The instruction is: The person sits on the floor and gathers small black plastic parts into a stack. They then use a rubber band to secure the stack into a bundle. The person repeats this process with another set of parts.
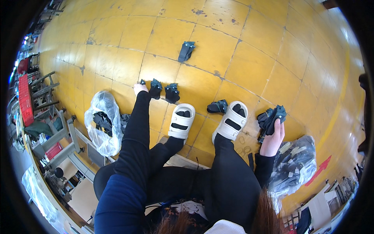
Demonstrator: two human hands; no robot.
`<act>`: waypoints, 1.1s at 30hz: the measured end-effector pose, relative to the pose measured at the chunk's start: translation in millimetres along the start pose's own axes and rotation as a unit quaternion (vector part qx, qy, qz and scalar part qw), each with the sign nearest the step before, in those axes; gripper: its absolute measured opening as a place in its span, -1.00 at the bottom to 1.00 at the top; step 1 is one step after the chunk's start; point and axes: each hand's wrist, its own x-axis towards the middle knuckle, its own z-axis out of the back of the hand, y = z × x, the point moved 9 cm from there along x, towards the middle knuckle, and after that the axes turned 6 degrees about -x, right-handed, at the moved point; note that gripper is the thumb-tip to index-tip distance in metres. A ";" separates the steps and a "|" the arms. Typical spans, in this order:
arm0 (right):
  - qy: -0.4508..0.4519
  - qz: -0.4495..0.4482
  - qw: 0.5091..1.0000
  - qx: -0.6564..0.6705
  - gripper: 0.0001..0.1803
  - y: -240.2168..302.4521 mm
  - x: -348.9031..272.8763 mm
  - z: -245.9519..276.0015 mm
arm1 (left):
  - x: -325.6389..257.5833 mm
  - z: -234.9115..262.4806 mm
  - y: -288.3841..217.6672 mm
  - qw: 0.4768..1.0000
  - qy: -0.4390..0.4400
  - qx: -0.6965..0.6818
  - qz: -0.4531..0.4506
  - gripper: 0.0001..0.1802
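My left hand [140, 88] reaches out over the floor at the far end of my arm. Its fingers are closed on a dark sock bundle, mostly hidden behind the hand. Just right of it stand two more dark sock bundles [155, 89] with teal ends, side by side. On the right, my right hand [275, 136] grips a dark sock bundle [277, 115] with a teal top, against other dark socks [264, 118]. One bundle [218, 106] lies between my white sandals, and another bundle [186, 51] lies farther out on the floor.
A clear plastic bag [103, 99] with dark items stands left of my left arm. Another clear bag [294, 163], filled with dark socks, sits beside my right forearm. My white sandals [182, 123] rest on yellow tiles. Metal frames and a red crate [25, 99] stand far left.
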 end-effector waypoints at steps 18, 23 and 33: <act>0.058 0.076 0.991 -0.090 -0.72 -18.9 29.2 -28.4 | -291.4 97.9 -369.0 0.499 0.503 -0.700 -0.092 -0.57; 0.008 0.098 0.935 -0.342 -0.70 -30.4 40.6 -13.9 | -385.0 106.6 -361.1 0.659 0.451 -0.506 -0.326 -0.37; 0.058 0.056 0.978 -0.190 -0.83 -49.9 30.8 -15.3 | -411.1 128.6 -352.8 0.762 0.330 -0.414 -0.373 -0.37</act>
